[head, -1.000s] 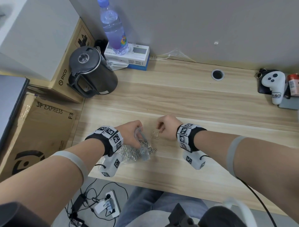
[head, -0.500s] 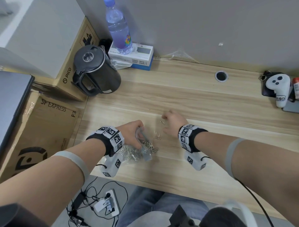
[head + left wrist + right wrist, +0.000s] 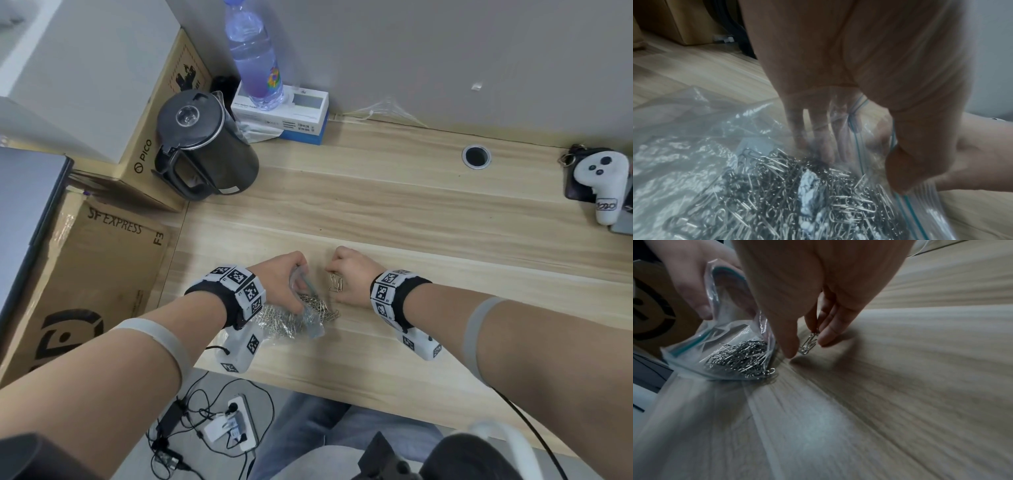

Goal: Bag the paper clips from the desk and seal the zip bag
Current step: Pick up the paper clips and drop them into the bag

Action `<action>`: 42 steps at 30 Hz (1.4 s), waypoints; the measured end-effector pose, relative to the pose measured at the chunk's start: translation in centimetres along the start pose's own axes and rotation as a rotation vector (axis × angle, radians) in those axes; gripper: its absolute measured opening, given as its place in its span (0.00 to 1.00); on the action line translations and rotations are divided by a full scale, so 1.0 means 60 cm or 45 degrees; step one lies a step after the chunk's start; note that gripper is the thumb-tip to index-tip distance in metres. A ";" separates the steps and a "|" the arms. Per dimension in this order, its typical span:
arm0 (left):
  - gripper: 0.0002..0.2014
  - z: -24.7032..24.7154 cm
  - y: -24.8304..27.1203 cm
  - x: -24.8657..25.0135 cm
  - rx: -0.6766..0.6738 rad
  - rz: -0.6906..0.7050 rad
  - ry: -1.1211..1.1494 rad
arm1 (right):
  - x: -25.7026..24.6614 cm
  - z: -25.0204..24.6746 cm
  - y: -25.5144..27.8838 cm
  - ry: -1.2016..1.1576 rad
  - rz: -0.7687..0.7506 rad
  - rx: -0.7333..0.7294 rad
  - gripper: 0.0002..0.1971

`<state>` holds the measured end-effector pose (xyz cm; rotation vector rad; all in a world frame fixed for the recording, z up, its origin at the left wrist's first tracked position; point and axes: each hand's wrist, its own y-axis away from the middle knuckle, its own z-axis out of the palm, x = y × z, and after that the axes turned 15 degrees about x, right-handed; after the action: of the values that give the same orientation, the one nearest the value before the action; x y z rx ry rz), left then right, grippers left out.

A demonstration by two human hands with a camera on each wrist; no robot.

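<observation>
A clear zip bag [image 3: 291, 318] with a teal zip strip lies on the wooden desk [image 3: 411, 212], heaped with silver paper clips [image 3: 789, 186]. My left hand [image 3: 284, 277] grips the bag's mouth [image 3: 723, 277] and holds it open toward the right. Just right of the mouth, my right hand [image 3: 346, 270] pinches a few paper clips [image 3: 808, 344] that hang from its fingertips a little above the wood. In the head view these clips [image 3: 336, 283] show below the right hand. A few clips [image 3: 769, 371] stick out at the bag's lower edge.
A black kettle [image 3: 202, 150] stands at the back left by cardboard boxes [image 3: 85, 274]. A water bottle [image 3: 255, 58] rests on a white box [image 3: 284, 113]. A cable hole [image 3: 476, 156] and a white controller [image 3: 603, 185] lie far right.
My right hand reached out to a clip farther back on the desk, then came back toward the bag mouth with clips pinched. The left hand kept the bag held open.
</observation>
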<state>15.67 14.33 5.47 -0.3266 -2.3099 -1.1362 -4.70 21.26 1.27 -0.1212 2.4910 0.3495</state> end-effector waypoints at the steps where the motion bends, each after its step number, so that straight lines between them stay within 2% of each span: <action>1: 0.34 0.000 0.000 0.000 0.003 -0.002 0.002 | 0.000 0.000 0.000 0.011 -0.011 -0.004 0.23; 4: 0.33 0.000 0.002 0.001 0.018 0.003 -0.002 | 0.001 0.002 -0.002 0.046 -0.046 -0.007 0.21; 11: 0.32 -0.001 0.004 0.004 0.025 -0.001 -0.020 | -0.003 -0.005 -0.002 0.045 -0.069 0.001 0.08; 23: 0.33 -0.003 0.002 0.012 0.007 0.003 -0.077 | 0.016 -0.026 0.010 0.071 0.006 -0.062 0.11; 27: 0.32 -0.001 0.001 0.011 0.012 -0.010 -0.073 | 0.021 -0.029 0.017 -0.030 0.031 -0.024 0.13; 35: 0.32 0.001 0.002 0.012 0.009 -0.011 -0.052 | 0.026 -0.024 0.020 0.061 0.077 0.004 0.13; 42: 0.32 0.002 0.004 0.012 0.015 -0.012 -0.053 | 0.024 -0.010 0.022 0.019 0.114 0.037 0.14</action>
<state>15.12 14.55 5.97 -0.3376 -2.3559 -1.1297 -6.45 22.36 1.16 -0.0002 2.5206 0.3501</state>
